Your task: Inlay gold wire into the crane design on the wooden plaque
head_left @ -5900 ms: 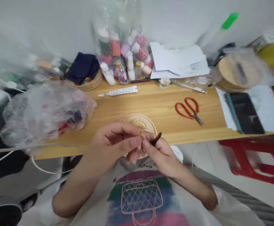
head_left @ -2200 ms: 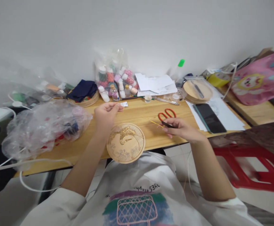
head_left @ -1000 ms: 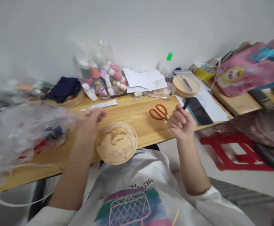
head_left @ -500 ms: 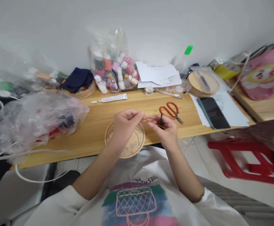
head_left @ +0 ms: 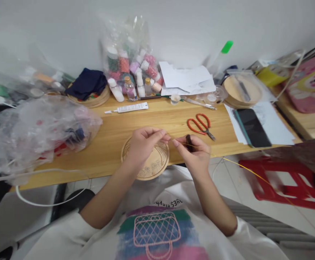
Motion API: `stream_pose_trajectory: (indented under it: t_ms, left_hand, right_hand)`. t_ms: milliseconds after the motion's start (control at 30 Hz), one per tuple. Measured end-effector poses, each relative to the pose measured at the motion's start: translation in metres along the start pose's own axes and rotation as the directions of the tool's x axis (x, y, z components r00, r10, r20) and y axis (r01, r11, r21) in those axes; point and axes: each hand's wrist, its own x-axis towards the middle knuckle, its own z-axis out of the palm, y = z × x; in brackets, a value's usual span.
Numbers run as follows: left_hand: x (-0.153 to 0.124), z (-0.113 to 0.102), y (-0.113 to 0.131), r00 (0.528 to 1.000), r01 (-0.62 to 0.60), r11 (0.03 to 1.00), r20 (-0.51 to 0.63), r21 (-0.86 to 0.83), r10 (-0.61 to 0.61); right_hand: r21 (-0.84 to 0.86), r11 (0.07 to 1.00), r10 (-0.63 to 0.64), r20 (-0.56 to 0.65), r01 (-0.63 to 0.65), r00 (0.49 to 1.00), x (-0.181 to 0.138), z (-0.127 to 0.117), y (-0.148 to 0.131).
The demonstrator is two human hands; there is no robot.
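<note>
A round wooden plaque with a gold bird design lies at the near edge of the wooden table. Above it, my left hand pinches one end of a thin gold thread. My right hand is closed on a dark slim tool and pinches the same thread. The thread trails off to the right, down past the table edge. The fingertips of both hands nearly meet over the plaque.
Red-handled scissors lie right of my hands. A white glue tube, small bottles, a bag of bead jars, papers, a phone, more wooden discs, a large plastic bag and a red stool surround them.
My hands were apart, the left near the glue tube and the right lifted by the scissors. They have come together over the plaque, and the thread now runs out to the right.
</note>
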Motion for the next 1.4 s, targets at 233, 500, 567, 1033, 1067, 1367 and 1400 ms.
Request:
stream_pose_trajectory:
  t_ms: [233, 500, 567, 1033, 1067, 1367, 1400]
  left_hand:
    - [0.005, -0.011, 0.0, 0.997, 0.059, 0.998, 0.042, 0.005, -0.059]
    - [0.015, -0.027, -0.003, 0.998, -0.046, 0.97, 0.06, 0.237, 0.033]
    - [0.017, -0.033, -0.006, 0.994, -0.102, 0.947, 0.065, 0.306, 0.086]
    - [0.039, -0.089, -0.018, 0.976, -0.192, 0.552, 0.1, 0.811, 0.194]
    - [0.04, -0.088, -0.018, 0.976, -0.199, 0.539, 0.116, 0.818, 0.185]
    - [0.035, -0.088, -0.016, 0.968, -0.227, 0.373, 0.164, 0.9, 0.192]
    - [0.032, -0.087, -0.016, 0.966, -0.226, 0.353, 0.163, 0.908, 0.199]
  right_hand:
    - [0.014, 0.999, 0.035, 0.027, -0.035, 0.999, -0.004, 0.004, -0.002]
    - [-0.074, 0.997, 0.012, 0.151, 0.0, 0.988, -0.003, 0.005, -0.004]
    - [-0.075, 0.997, 0.003, 0.146, 0.008, 0.989, -0.003, 0.006, -0.003]
    - [-0.099, 0.991, 0.098, 0.114, -0.087, 0.989, -0.006, 0.012, 0.019]
    - [-0.096, 0.99, 0.111, 0.115, -0.1, 0.987, -0.005, 0.013, 0.019]
    - [-0.132, 0.983, 0.14, 0.091, -0.127, 0.986, 0.003, 0.013, 0.022]
    - [-0.133, 0.982, 0.143, 0.085, -0.131, 0.986, 0.005, 0.014, 0.022]
